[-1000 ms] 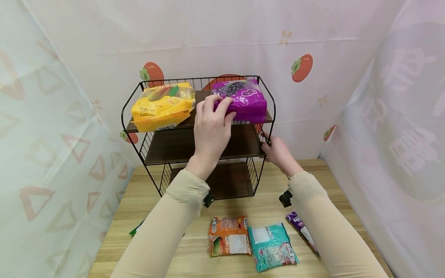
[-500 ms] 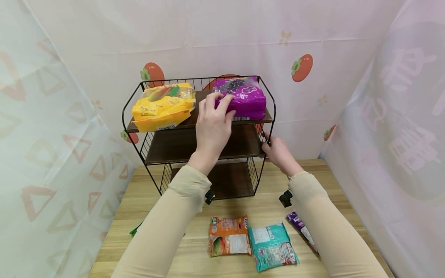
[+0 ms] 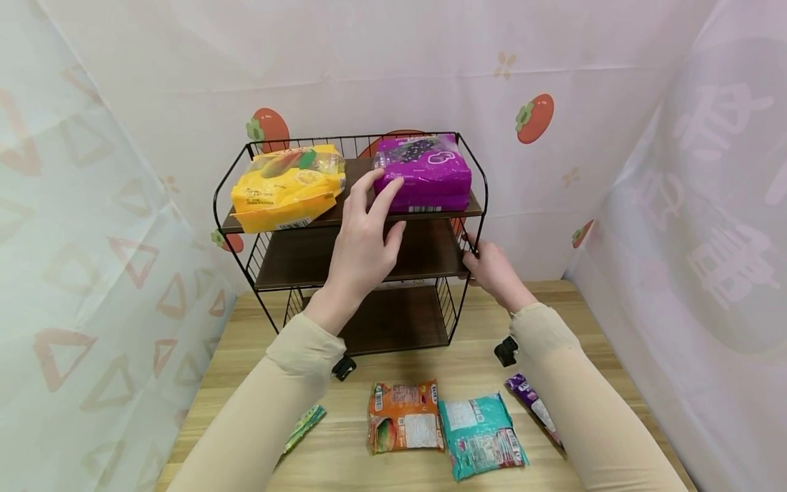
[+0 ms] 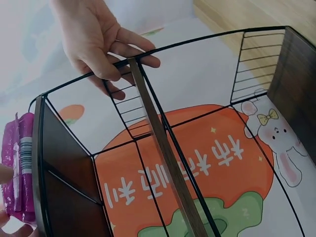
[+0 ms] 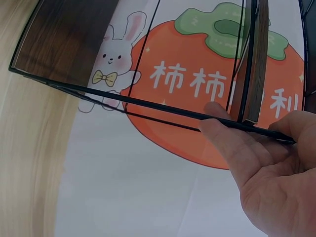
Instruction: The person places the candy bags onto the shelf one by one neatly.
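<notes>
A purple bag with a grape picture [image 3: 424, 178] sits at the right end of the top tier of a black wire rack [image 3: 359, 273] with dark wooden shelves. At the bag's front left corner is my left hand [image 3: 365, 239], its fingers spread and overlapping the bag in the head view, thumb apart below. In the left wrist view the bag [image 4: 19, 168] shows at the edge beside those fingertips. My right hand [image 3: 494, 270] grips the rack's right side post at the middle shelf. Its fingers [image 5: 237, 153] wrap the black rod in the right wrist view.
A yellow bag with a mango picture [image 3: 289, 188] lies on the top shelf's left. On the wooden table lie an orange packet [image 3: 406, 418], a teal packet [image 3: 482, 437], a purple packet [image 3: 531, 403] and a green packet [image 3: 301, 430]. A printed cloth [image 3: 393, 68] hangs behind.
The purple bag has shifted slightly back on the top shelf. My left hand has loosened from it and drawn left and down, uncovering more of the green packet. The right hand stays put.
</notes>
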`<state>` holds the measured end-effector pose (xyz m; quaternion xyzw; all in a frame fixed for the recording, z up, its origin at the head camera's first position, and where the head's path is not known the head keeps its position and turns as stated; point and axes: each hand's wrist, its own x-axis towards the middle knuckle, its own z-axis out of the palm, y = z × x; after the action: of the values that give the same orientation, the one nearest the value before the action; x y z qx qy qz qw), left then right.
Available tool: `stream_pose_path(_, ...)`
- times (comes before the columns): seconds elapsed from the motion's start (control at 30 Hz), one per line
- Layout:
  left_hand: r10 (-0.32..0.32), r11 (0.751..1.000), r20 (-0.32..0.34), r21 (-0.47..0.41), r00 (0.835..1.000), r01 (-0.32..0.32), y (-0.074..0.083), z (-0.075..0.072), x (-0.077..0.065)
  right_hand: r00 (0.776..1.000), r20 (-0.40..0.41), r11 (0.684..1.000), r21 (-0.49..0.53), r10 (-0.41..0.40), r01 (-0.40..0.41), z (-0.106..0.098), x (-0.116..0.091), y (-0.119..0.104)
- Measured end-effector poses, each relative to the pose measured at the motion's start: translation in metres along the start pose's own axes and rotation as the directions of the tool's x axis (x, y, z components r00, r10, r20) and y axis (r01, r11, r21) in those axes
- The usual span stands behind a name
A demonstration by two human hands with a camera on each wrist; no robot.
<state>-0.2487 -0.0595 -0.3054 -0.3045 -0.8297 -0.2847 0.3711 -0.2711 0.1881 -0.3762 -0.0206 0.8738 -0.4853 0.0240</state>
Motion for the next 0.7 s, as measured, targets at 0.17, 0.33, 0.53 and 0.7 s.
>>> stream_pose_path(0.17, 0.040, 0.999, 0.012, -0.023, 0.999, -0.039, -0.003, -0.013, -0.014, 1.000, -0.003, 1.000, -0.003, -0.002, 0.002, 0.001, 0.001, 0.000)
stream_pose_path(0.33, 0.063, 0.997, 0.017, -0.033, 0.998, -0.063, -0.004, -0.025, -0.030, 1.000, 0.001, 1.000, 0.005, -0.008, 0.008, 0.001, 0.002, 0.000)
stream_pose_path(0.53, 0.003, 0.998, 0.060, -0.056, 0.998, 0.001, -0.015, -0.037, -0.054, 1.000, 0.006, 1.000, 0.016, -0.010, 0.009, 0.000, 0.002, 0.002)
stream_pose_path(0.7, -0.113, 0.992, 0.122, -0.046, 0.986, 0.119, -0.031, -0.046, -0.079, 1.000, 0.007, 1.000, 0.010, -0.005, 0.005, 0.000, 0.002, 0.001)
